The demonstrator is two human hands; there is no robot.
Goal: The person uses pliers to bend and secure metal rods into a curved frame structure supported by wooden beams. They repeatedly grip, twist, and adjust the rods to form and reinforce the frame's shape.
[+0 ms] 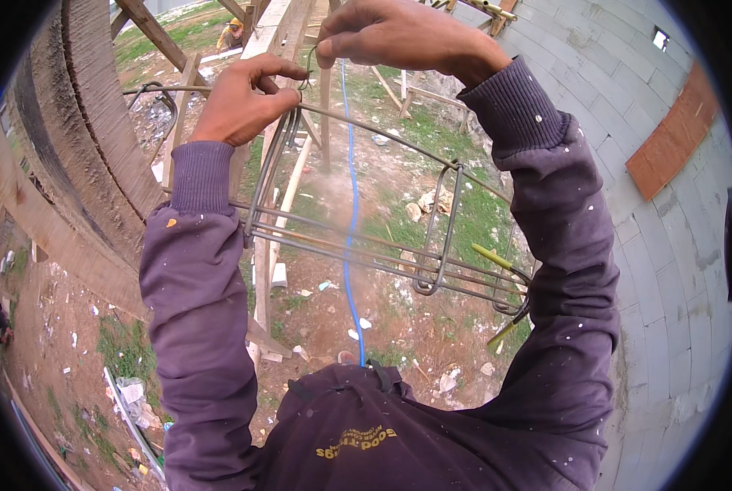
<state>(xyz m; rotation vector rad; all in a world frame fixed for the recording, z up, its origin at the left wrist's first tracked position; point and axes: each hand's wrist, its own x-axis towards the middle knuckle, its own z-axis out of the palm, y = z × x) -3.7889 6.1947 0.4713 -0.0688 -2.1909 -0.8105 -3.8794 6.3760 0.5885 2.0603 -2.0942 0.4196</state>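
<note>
Littered ground below, grey rebar cage (366, 245), both hands pinching thin tie wire (309, 67)

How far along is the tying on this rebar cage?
Done: the long bars already sit inside at least two stirrups. In hand: the left hand grips the near stirrup at the top bar while the right hand pinches thin tie wire there. Left: this tie looks unfinished; I cannot tell whether the other joints are tied.
</note>
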